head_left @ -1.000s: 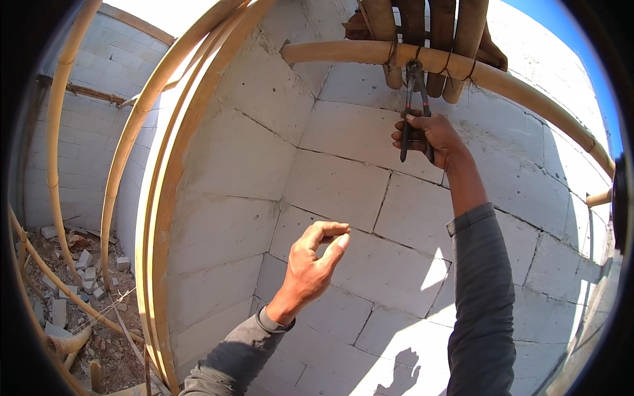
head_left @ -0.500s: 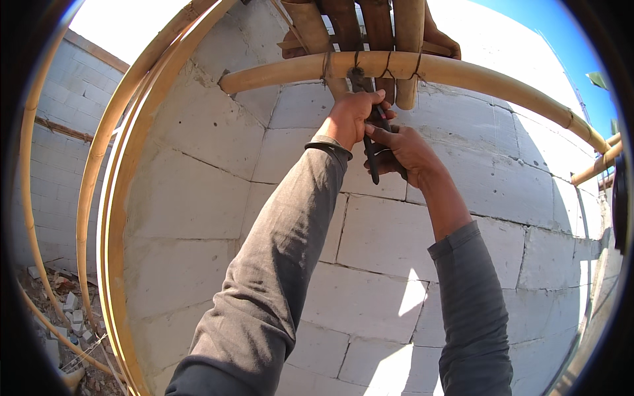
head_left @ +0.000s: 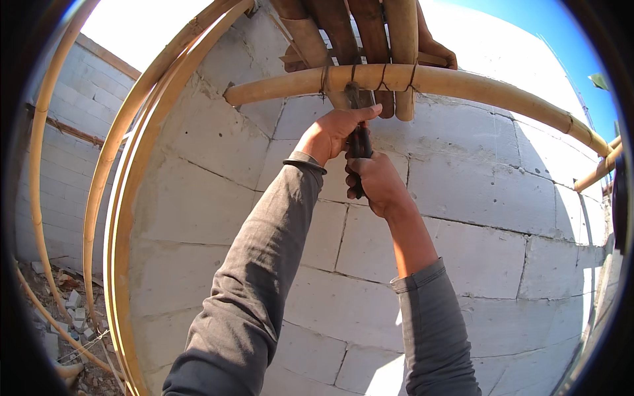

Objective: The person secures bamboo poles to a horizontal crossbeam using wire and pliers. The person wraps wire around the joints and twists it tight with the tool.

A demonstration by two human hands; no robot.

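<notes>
Overhead, a thick horizontal bamboo pole (head_left: 449, 78) is bound with dark wire ties (head_left: 382, 78) to several upright bamboo lengths (head_left: 399, 39). Dark-handled pincers (head_left: 360, 142) stand nearly upright below it, their jaws at the underside of the pole by one of the ties. My left hand (head_left: 333, 132) is closed round the upper part of the pincers, thumb stretched out to the right. Lower down, my right hand (head_left: 376, 181) wraps both handles, which are squeezed together. Whether wire sits between the jaws is too small to tell.
A wall of pale blocks (head_left: 462, 244) stands right in front of me. Long bamboo poles (head_left: 99, 191) rise on the left, with rubble (head_left: 76, 310) on the ground beyond. Behind the uprights, what looks like another person's foot (head_left: 436, 49) shows at the top.
My right hand has moved left and closed the spread handles together. My left hand has shifted slightly left and down, and the pincers now stand straighter.
</notes>
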